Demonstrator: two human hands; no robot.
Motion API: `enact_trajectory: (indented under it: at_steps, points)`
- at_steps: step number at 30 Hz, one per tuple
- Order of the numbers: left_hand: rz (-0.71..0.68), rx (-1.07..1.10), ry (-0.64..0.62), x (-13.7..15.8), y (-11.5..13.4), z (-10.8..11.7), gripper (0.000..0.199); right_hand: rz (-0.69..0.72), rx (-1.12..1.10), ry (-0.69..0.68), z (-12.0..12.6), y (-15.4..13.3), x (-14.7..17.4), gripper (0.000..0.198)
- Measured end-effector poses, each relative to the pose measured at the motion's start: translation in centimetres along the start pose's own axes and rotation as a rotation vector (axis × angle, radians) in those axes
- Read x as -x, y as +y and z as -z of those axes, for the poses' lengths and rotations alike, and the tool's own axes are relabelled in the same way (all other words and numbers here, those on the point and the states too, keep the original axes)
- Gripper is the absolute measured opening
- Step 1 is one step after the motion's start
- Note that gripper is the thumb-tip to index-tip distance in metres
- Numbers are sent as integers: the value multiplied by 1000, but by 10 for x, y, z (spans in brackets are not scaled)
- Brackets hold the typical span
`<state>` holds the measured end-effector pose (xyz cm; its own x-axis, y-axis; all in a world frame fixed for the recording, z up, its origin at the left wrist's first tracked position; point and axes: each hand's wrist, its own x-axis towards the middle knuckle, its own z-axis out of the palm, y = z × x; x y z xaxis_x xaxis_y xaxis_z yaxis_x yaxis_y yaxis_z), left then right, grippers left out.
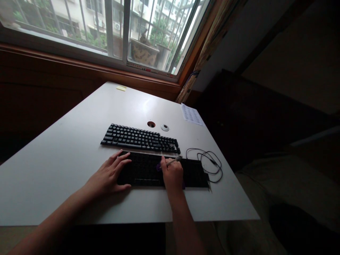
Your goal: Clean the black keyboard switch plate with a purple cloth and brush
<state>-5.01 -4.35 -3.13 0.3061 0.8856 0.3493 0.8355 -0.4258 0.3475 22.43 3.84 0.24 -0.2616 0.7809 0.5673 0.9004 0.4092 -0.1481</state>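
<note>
A black keyboard base (147,170) lies flat on the white table, its keycaps off. My left hand (113,170) rests around its left end, fingers spread, with the fingertips on the top edge and the thumb by the front edge. In my closed right hand (173,173), over the middle of the base, is a slim pale stick (172,161) with a dark, brush-like tip pointing up and right. Something purple (158,166) shows beside the fingers; its shape is unclear. Just behind the base, loose black keycaps (135,137) are laid out in keyboard order.
A black cable (219,166) lies coiled at the base's right end. Behind the keycaps are a round table hole (151,124) and a ring-shaped cover (165,127). A printed sheet (191,114) lies at the right edge, yellow notes (121,88) at the far corner.
</note>
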Motion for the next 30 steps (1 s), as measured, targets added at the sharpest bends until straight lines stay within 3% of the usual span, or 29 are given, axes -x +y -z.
enact_trajectory:
  at_steps: [8, 22, 26, 30]
  points:
    - [-8, -13, 11, 0, -1, -2, 78, -16, -116, 16, -7, -15, -6, 58]
    - [-23, -11, 23, 0, -1, -2, 78, -264, -134, 8, -19, -21, -17, 62]
    - [-10, -10, 16, 0, 0, -2, 78, -280, -315, -46, -19, -19, -19, 62]
    - [2, 11, 6, 0, 1, 0, 76, -366, -551, -183, -15, -11, -15, 62]
